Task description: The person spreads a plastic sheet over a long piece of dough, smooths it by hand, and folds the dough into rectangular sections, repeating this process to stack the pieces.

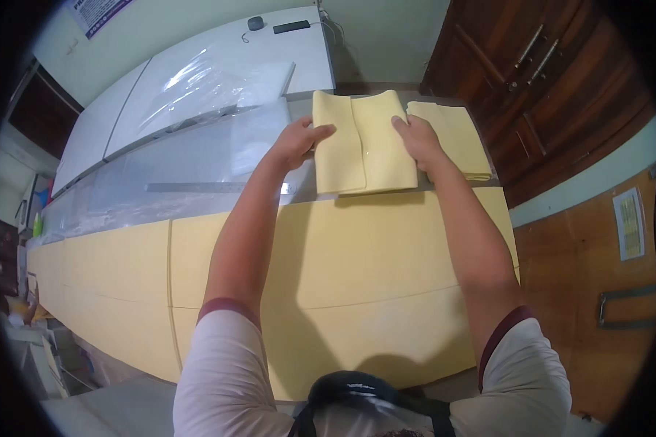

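Both my hands grip a folded pale yellow sheet (364,146), soft and thick-looking, raised a little over the far side of the table. My left hand (299,142) pinches its left edge, thumb on top. On the right edge, my right hand (417,142) holds it the same way. One flap overlaps the rest along a vertical line. Just right of it lies a folded yellow stack (450,138). Large flat yellow sheets (364,247) cover the near part of the table, with a seam and a faint line running across them.
A metal ruler (211,188) lies on clear plastic (182,160) beyond the yellow sheets. Behind are white panels (127,91) partly under plastic wrap, with a small dark speaker-like object (255,23) and a black power strip (291,27). Wooden doors (525,80) stand at the right.
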### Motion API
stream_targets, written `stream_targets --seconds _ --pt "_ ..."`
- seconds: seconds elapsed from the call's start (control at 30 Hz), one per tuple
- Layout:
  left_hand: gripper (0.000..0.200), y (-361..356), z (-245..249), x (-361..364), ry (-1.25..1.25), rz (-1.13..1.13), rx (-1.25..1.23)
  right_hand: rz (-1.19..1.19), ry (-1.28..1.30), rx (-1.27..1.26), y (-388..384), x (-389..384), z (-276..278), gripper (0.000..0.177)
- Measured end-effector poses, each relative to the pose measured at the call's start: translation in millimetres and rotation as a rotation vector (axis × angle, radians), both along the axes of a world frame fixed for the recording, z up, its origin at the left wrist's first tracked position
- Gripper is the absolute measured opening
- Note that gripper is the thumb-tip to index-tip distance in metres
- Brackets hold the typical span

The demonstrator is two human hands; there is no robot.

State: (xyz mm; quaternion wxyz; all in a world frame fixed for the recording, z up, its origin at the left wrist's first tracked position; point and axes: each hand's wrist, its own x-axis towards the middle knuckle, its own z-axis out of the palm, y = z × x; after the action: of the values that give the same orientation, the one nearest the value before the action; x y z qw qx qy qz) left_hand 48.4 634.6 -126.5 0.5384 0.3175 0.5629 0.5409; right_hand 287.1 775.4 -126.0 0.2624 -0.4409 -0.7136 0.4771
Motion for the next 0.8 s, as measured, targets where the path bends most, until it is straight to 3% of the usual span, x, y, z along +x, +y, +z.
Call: stream_targets --seconds 0.1,0.17,0.23,0.3,0.33,0.4,0.5,0.53,0.6,0.63,0.67,0.77,0.8 --pt "0.047 36 -35 1 0.01 0.01 -0.049 -0.022 0.05 -0.112 42 3 -50 0.047" --pt "0.054 46 -56 0 0.112 0.018 -0.137 -0.04 -0.224 0.008 41 7 -63 0.048" --pt "0.063 42 -40 5 0.186 0.022 -0.162 -0.029 -0.265 0.029 41 8 -61 0.05" --pt "0.072 42 -38 6 0.494 -0.065 -0.134 -0.008 -0.311 0.052 37 7 -60 0.052" --pt "0.072 42 -40 15 0.495 -0.059 -0.144 -0.022 -0.398 0.177 37 7 -63 0.051" --pt "0.089 43 -45 38 1.39 0.076 -0.214 -0.086 -0.537 0.342 28 2 -62 0.052" --pt "0.096 29 -54 43 1.568 0.175 -0.097 -0.211 -0.697 0.513 -17 6 -34 0.053" --pt "0.087 19 -51 36 1.667 0.267 0.029 -0.253 -0.66 0.569 -33 12 -26 0.05" --pt "0.07 7 -55 -22 1.493 0.357 0.135 -0.246 -0.466 0.586 -69 42 -12 0.041" --pt "0.053 -10 -59 -63 1.282 0.44 0.134 -0.194 -0.307 0.554 -85 62 -8 0.035" --pt "0.048 -27 -76 -116 1.227 0.485 0.028 -0.168 -0.196 0.554 -98 87 -16 0.032" --pt "0.056 -105 -99 -208 1.532 0.695 -0.188 -0.198 -0.031 0.432 -150 154 -26 0.025" --pt "0.052 -117 -96 -221 1.502 0.519 -0.451 -0.205 -0.067 0.385 -166 173 -28 0.024"
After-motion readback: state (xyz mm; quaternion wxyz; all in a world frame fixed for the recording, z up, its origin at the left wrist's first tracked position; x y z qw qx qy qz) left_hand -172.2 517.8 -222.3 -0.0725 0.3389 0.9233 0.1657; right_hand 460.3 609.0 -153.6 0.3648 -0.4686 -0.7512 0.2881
